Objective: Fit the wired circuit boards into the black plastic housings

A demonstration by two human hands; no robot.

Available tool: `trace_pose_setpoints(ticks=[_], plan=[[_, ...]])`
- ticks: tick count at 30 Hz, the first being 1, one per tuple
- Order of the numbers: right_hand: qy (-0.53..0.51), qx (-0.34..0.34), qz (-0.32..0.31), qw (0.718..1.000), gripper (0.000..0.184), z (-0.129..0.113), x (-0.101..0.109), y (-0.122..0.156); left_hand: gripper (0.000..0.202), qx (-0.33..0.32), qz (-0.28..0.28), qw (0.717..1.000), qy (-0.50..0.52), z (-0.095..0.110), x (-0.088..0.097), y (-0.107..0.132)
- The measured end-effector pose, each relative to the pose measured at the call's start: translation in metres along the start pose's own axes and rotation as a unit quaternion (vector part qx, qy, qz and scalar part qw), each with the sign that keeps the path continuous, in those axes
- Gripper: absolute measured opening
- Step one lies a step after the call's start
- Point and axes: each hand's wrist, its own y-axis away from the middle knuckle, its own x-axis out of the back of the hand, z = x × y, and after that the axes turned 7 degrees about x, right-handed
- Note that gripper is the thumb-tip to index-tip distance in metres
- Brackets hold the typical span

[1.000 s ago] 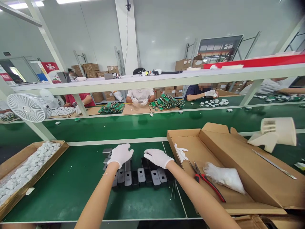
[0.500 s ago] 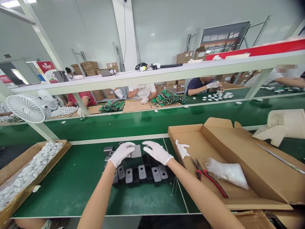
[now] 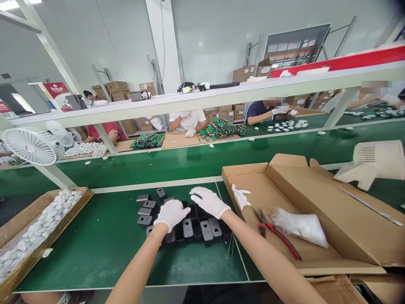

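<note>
My left hand, in a white glove, is low over the row of black cases, its fingers bent downward; what they hold is hidden. My right hand, also gloved, hovers beside it above the rear cases, fingers stretched and apart, with nothing visible in them. Below the hands, several narrow black open boxes stand side by side. Some carry a grey cover plate with a small dark cut-out. Left of my left hand lie several loose grey covers.
An open cardboard box at right holds red-handled pliers, a spare glove and a plastic bag. White parts fill a carton at left. A fan and green conveyor lie beyond; co-workers sit opposite.
My left hand has moved right and down from the loose covers onto the cases; the grey plate seen at its fingers is out of sight. My right hand has hardly moved.
</note>
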Motion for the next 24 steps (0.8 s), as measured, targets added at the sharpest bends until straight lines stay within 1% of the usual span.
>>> trace_pose_setpoints(ticks=[2,4,6,8,10,12,15,19,22,24], plan=[[0.001,-0.004,-0.003,1.0,0.042,0.0,0.001,0.001,0.052,-0.022,-0.012,1.0,-0.012,-0.003,0.006,0.002],[0.002,-0.009,-0.005,1.0,0.042,-0.001,0.003,0.001,0.053,-0.025,-0.002,0.999,-0.024,-0.012,0.017,0.001],[0.003,-0.015,-0.006,1.0,0.041,-0.001,0.005,0.002,0.045,-0.013,0.018,0.999,-0.047,-0.024,0.028,-0.002],[0.004,-0.021,-0.007,1.0,0.041,-0.001,0.006,0.002,0.038,-0.012,0.021,0.997,-0.077,-0.034,0.033,-0.007],[0.006,-0.025,-0.007,1.0,0.041,-0.001,0.007,0.001,0.043,-0.027,0.003,0.994,-0.109,-0.039,0.031,-0.012],[0.01,-0.028,-0.009,1.0,0.041,-0.001,0.007,0.001,0.047,-0.041,-0.011,0.99,-0.134,-0.04,0.025,-0.017],[0.019,-0.032,-0.017,0.999,0.042,-0.001,0.006,0.002,0.046,-0.042,-0.007,0.988,-0.146,-0.038,0.015,-0.025],[0.043,-0.047,-0.033,0.997,0.041,-0.004,0.01,0.003,0.032,-0.004,-0.001,0.992,-0.126,-0.036,0.013,-0.032],[0.07,-0.078,-0.053,0.993,0.041,-0.006,0.017,0.006,0.034,0.032,0.004,0.995,-0.093,-0.036,0.013,-0.028],[0.091,-0.108,-0.067,0.988,0.044,-0.006,0.023,0.007,0.037,0.04,-0.016,0.997,-0.059,-0.036,0.011,-0.022]])
